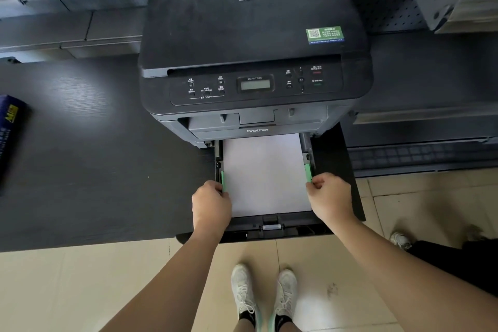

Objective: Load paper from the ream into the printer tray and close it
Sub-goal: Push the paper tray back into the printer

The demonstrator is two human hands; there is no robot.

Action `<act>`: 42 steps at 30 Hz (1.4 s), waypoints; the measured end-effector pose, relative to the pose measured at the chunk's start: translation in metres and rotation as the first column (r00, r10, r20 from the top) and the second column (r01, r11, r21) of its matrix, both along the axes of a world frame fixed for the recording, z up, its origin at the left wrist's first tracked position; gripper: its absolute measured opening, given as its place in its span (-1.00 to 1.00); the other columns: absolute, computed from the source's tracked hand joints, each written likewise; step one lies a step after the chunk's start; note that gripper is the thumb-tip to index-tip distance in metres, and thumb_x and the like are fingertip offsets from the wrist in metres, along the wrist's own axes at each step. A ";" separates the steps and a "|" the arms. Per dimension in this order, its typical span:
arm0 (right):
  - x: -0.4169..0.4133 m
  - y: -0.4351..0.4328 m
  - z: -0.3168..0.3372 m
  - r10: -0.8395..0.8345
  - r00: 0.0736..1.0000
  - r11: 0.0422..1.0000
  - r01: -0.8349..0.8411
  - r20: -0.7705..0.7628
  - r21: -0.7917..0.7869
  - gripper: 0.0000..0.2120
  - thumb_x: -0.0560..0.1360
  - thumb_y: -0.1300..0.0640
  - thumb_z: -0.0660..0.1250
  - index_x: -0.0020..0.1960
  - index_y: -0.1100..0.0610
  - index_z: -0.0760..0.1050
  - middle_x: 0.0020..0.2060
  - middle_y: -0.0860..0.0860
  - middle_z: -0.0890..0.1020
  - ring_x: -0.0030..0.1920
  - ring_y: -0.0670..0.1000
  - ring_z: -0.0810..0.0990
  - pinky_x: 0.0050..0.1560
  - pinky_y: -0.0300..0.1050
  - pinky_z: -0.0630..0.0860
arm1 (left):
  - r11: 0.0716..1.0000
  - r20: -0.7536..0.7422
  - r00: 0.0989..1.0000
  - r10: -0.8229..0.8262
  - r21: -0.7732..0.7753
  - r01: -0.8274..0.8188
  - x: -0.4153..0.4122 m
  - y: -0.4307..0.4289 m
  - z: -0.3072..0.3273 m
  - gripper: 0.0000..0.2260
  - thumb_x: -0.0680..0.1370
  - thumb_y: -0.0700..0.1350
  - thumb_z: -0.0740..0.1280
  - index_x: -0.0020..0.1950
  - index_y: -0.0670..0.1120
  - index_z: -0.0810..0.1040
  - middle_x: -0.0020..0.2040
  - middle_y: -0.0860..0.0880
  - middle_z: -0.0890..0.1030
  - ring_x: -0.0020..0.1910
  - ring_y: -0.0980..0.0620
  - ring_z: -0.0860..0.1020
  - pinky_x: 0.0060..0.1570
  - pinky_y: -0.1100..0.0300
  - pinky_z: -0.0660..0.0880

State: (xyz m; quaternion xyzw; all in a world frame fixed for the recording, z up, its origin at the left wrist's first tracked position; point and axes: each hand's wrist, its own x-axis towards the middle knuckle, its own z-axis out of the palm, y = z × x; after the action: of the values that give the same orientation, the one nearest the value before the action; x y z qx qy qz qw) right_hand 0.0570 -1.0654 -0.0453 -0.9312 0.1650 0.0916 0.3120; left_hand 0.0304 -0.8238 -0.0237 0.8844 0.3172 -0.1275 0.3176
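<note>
1. The paper [265, 175] is a plain white stack, flat and square-edged, lying inside the tray [280, 226], which stands pulled out from the front of the printer [253, 35].
2. The tray is a dark, shallow drawer; the stack fills it between two green side guides, the left guide [222, 179] and the right guide [308, 172], each just beside a paper edge.
3. The left hand [211, 203] is at the left guide, its fingers [219, 187] curled narrow and pinching it.
4. The right hand [330, 197] is at the right guide, fingers [315, 183] bent close and gripping it.
5. The printer is black, sitting on a dark worktop [94, 170].
6. A blue ream wrapper [9, 127] lies at the far left edge of the worktop, well apart from the tray.
</note>
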 end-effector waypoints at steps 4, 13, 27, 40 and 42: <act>0.002 -0.004 0.002 0.015 1.000 1.000 -0.015 -0.005 -0.009 -0.83 0.50 0.16 0.42 0.02 0.24 0.67 -0.14 0.09 0.74 -0.16 0.07 0.70 -0.26 -0.32 0.41 | 1.000 0.015 1.000 0.008 -0.010 -0.008 0.000 0.002 0.002 -0.77 0.52 -0.25 0.30 0.13 -0.18 0.64 -0.12 -0.04 0.65 -0.19 -0.02 0.53 -0.21 0.23 0.39; -0.011 -0.023 0.023 0.024 0.999 0.992 -0.021 -0.023 0.123 -0.61 0.43 -0.02 0.48 0.20 0.12 0.60 0.02 -0.01 0.69 -0.07 -0.05 0.61 -0.05 -0.23 0.46 | 0.996 0.074 0.997 -0.033 -0.080 0.039 -0.012 0.017 0.027 -0.75 0.51 -0.11 0.40 0.18 -0.11 0.61 -0.03 0.02 0.64 -0.09 0.04 0.54 -0.11 0.27 0.38; -0.080 -0.095 0.040 0.293 0.934 0.932 -0.232 -0.204 0.278 -0.07 0.29 -0.09 0.60 0.53 -0.09 0.20 0.32 -0.22 0.39 0.29 -0.14 0.43 0.26 -0.17 0.44 | 0.972 -0.024 0.998 -0.054 -0.232 0.047 -0.107 0.065 0.037 0.13 0.23 0.00 0.67 0.63 0.04 0.05 0.56 0.00 0.25 0.50 -0.01 0.29 0.41 0.02 0.34; -0.083 -0.065 0.027 -0.050 0.990 0.918 0.097 -0.130 0.385 -0.58 0.42 0.27 0.51 0.25 0.11 0.57 0.13 -0.08 0.63 0.03 -0.32 0.62 0.16 -0.35 0.49 | 0.911 -0.030 0.967 0.255 -0.327 -0.250 -0.101 0.042 0.019 -0.39 0.47 -0.15 0.53 0.46 -0.14 0.39 0.19 -0.04 0.66 0.25 0.01 0.58 0.18 0.15 0.44; -0.072 -0.061 0.026 -0.047 0.993 0.923 0.085 -0.109 0.375 -0.62 0.43 0.27 0.50 0.22 0.13 0.58 0.09 -0.12 0.63 -0.06 -0.46 0.58 0.00 -0.59 0.43 | 0.916 -0.019 0.966 0.257 -0.313 -0.250 -0.087 0.045 0.020 -0.39 0.47 -0.13 0.53 0.47 -0.14 0.39 0.17 -0.06 0.67 0.22 -0.02 0.59 0.17 0.14 0.45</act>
State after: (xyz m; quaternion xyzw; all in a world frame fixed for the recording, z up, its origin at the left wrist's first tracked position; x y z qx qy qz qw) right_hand -0.0152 -1.1262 -0.0191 -0.8416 0.1904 0.1566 0.4806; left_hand -0.0567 -0.7787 -0.0036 0.7757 0.4011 -0.1240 0.4711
